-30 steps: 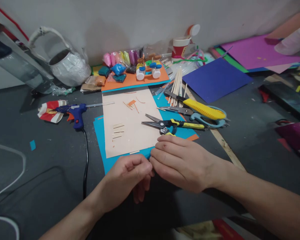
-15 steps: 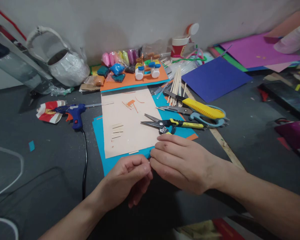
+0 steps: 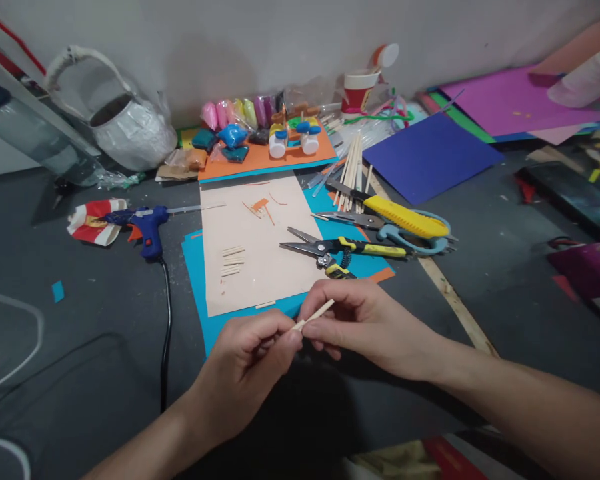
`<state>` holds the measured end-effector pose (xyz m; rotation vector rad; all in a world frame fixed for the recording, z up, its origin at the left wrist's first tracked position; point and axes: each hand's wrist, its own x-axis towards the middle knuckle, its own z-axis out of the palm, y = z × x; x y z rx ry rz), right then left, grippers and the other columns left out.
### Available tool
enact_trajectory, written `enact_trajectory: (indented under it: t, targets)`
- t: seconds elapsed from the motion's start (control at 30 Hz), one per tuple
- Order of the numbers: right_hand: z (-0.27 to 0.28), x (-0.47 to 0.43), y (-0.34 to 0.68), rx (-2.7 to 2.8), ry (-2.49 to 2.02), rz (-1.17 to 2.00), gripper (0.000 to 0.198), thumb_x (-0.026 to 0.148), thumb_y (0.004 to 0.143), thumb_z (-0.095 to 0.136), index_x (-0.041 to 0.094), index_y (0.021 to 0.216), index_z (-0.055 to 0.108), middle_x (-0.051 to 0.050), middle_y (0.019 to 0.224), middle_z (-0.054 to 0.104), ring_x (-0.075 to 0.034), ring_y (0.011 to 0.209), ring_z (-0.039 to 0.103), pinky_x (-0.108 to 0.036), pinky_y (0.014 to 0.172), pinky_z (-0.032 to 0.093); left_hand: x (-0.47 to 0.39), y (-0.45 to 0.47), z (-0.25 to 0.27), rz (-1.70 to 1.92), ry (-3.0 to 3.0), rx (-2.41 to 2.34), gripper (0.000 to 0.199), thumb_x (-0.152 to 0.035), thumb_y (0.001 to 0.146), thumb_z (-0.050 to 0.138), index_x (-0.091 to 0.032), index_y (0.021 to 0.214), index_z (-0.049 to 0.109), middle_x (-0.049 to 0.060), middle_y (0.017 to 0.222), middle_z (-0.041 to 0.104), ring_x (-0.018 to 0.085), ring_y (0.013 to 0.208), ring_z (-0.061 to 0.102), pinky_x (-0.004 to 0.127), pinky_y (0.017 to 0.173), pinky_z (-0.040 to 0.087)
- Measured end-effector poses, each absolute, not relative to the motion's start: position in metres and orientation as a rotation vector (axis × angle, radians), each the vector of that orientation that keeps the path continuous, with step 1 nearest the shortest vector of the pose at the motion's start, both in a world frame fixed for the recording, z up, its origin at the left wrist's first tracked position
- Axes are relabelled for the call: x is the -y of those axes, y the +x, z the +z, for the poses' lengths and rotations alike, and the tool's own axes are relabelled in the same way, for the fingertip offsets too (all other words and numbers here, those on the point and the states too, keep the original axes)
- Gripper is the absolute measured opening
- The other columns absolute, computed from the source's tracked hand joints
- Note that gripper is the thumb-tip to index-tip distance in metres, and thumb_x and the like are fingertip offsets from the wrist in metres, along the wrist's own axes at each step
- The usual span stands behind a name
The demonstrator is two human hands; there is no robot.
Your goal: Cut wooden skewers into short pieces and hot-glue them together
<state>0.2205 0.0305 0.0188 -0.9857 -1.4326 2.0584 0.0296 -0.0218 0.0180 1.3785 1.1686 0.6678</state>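
Note:
Close together above the table's front part, my left hand (image 3: 255,367) and my right hand (image 3: 365,327) both pinch a thin pale wooden stick (image 3: 321,311). It slants up to the right from between the fingertips. A pale end shows at my left thumb; whether it is a separate piece or the same stick, I cannot tell. Beyond the hands, several short cut stick pieces (image 3: 233,261) lie on a cream sheet (image 3: 265,287), with orange scraps (image 3: 261,205) farther up. Yellow-and-black snips (image 3: 325,247) rest open just past my right hand.
Scissors (image 3: 355,219) and a yellow utility knife (image 3: 405,217) lie behind the snips, near a bundle of long sticks (image 3: 349,173). At left is a blue glue gun (image 3: 153,230) with its cord. Clay packets (image 3: 234,137) and a small clay-wheeled model (image 3: 294,140) sit at the back.
My right hand has turned, its fingers drawing back from over the left fingertips, so the wooden stick now shows. The left hand stays almost in place.

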Motion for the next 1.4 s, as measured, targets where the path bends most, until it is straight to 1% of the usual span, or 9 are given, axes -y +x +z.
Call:
enact_trajectory:
  t: [0.17,0.37,0.5,0.67,0.77,0.87,1.0,1.3,1.4]
  targets:
    - [0.021,-0.031,0.223,1.575,-0.953,1.963,0.025,0.038,0.082,0.073,0.016,0.077,0.063,0.003,0.064,0.059,-0.007,0.051,0.051,-0.019,0.047,0.038,0.021,0.028,0.019,0.636,1.344,-1.149,0.035,-0.037,0.096,0.054,-0.017,0.067,0.058,-0.004,0.055,0.046,0.006,0.049,0.042,0.019,0.049,0.031]
    - [0.021,-0.033,0.226,1.859,-0.707,1.602,0.007,0.018,0.088,0.064,0.016,0.081,0.064,-0.001,0.071,0.066,-0.011,0.065,0.061,-0.022,0.06,0.048,0.018,0.023,0.012,0.464,0.59,-0.758,0.043,-0.059,0.089,0.054,-0.017,0.085,0.064,-0.002,0.055,0.057,0.005,0.032,0.04,0.014,0.028,0.025]
    - [0.017,-0.036,0.23,2.134,-0.493,1.202,0.009,0.01,0.091,0.06,0.016,0.089,0.067,-0.002,0.074,0.068,-0.011,0.068,0.06,-0.023,0.064,0.047,0.015,0.023,0.009,0.418,0.421,-0.687,0.035,-0.049,0.089,0.06,-0.016,0.078,0.062,-0.004,0.047,0.054,0.003,0.027,0.035,0.011,0.024,0.022]
    - [0.018,-0.039,0.233,2.3,-0.44,0.986,0.013,0.012,0.095,0.055,0.013,0.093,0.068,-0.005,0.076,0.065,-0.014,0.071,0.06,-0.025,0.064,0.046,0.015,0.026,0.009,0.431,0.442,-0.711,0.029,-0.044,0.088,0.063,-0.016,0.08,0.063,-0.003,0.05,0.058,0.004,0.028,0.041,0.011,0.024,0.025]
    - [0.02,-0.038,0.233,2.216,-0.625,1.105,0.009,0.015,0.091,0.061,0.015,0.098,0.068,-0.004,0.08,0.066,-0.013,0.071,0.06,-0.024,0.065,0.047,0.017,0.028,0.012,0.49,0.596,-0.873,0.027,-0.042,0.088,0.063,-0.017,0.079,0.063,-0.004,0.053,0.059,0.005,0.032,0.046,0.012,0.028,0.028]
    - [0.022,-0.036,0.23,1.886,-0.94,1.508,0.01,0.024,0.087,0.068,0.017,0.094,0.065,0.0,0.076,0.064,-0.01,0.063,0.057,-0.021,0.056,0.046,0.02,0.029,0.018,0.587,0.896,-1.082,0.025,-0.037,0.092,0.058,-0.016,0.08,0.064,-0.003,0.058,0.059,0.005,0.04,0.05,0.012,0.034,0.032]
    - [0.021,-0.034,0.224,1.566,-0.945,1.994,0.022,0.036,0.085,0.07,0.016,0.081,0.065,0.002,0.07,0.064,-0.008,0.057,0.055,-0.019,0.051,0.045,0.021,0.028,0.022,0.602,1.219,-1.136,0.032,-0.033,0.096,0.053,-0.015,0.071,0.063,-0.002,0.059,0.059,0.004,0.046,0.052,0.012,0.041,0.035]
    - [0.022,-0.034,0.224,1.365,-0.919,2.169,0.031,0.043,0.082,0.074,0.015,0.077,0.061,0.001,0.065,0.066,-0.006,0.051,0.053,-0.018,0.046,0.041,0.019,0.025,0.016,0.545,0.817,-0.866,0.029,-0.044,0.092,0.06,-0.017,0.096,0.07,0.001,0.07,0.069,0.007,0.049,0.062,0.013,0.044,0.047]
    - [0.021,-0.033,0.223,1.338,-0.911,2.169,0.03,0.041,0.081,0.076,0.015,0.077,0.061,0.0,0.064,0.066,-0.006,0.05,0.053,-0.018,0.046,0.041,0.018,0.025,0.014,0.57,0.678,-0.844,0.029,-0.044,0.086,0.068,-0.015,0.087,0.071,0.0,0.063,0.069,0.007,0.045,0.062,0.012,0.042,0.047]
